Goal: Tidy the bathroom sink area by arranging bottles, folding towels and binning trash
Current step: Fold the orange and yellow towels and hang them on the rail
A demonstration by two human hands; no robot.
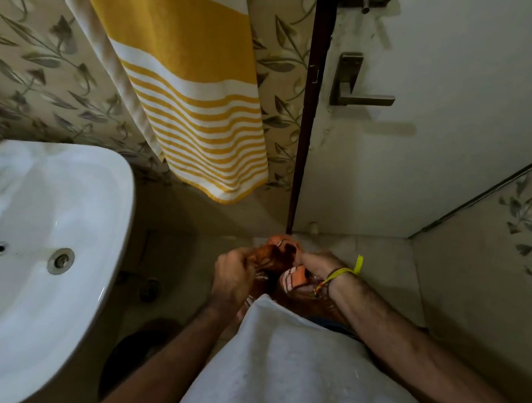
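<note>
Both my hands hold an orange and brown patterned towel point(280, 261) low in front of my body, above the floor. My left hand point(235, 274) is closed on its left part, and my right hand point(317, 264), with yellow threads tied at the wrist, grips its right part. The cloth is bunched between them and its lower part is hidden behind my white shirt. A yellow and white striped towel point(187, 96) hangs on the wall above. The white sink point(42, 245) stands at the left.
A closed white door point(427, 135) with a metal lever handle point(360, 90) and a bolt is straight ahead. Leaf-patterned tiles cover the walls on the left and right. A floor drain point(150, 289) sits below the sink's edge.
</note>
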